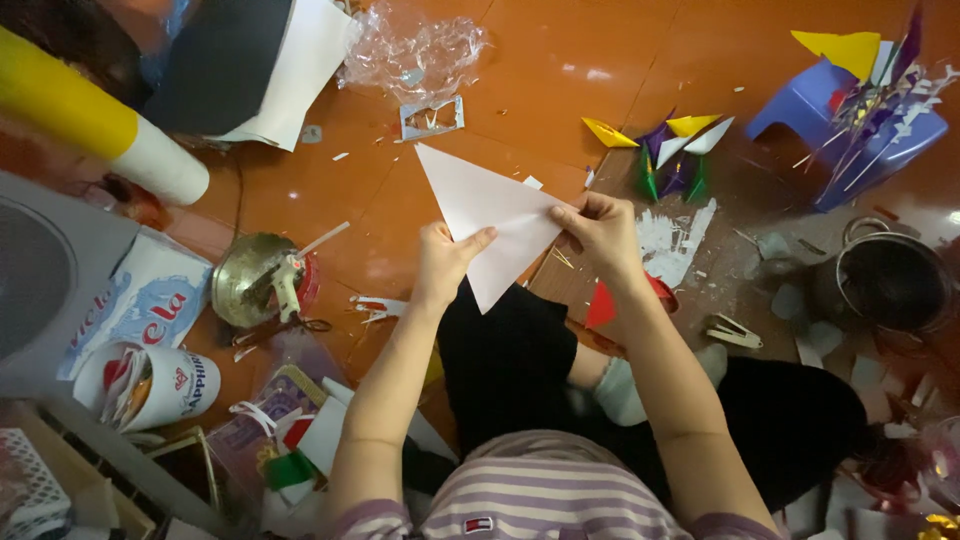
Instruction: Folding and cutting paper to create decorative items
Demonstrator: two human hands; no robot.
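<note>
I hold a white sheet of paper folded into a triangle, over my lap and the orange floor. My left hand pinches its lower left edge, thumb on top. My right hand grips the right corner with fingers curled over it. The triangle's long point aims up and left. A red paper piece lies just below my right wrist.
Folded paper shapes in yellow, purple, green and white lie ahead of my right hand. A purple stool with paper scraps stands far right, a dark pot near it. A glue gun on a metal dish, a cup and a roll crowd the left.
</note>
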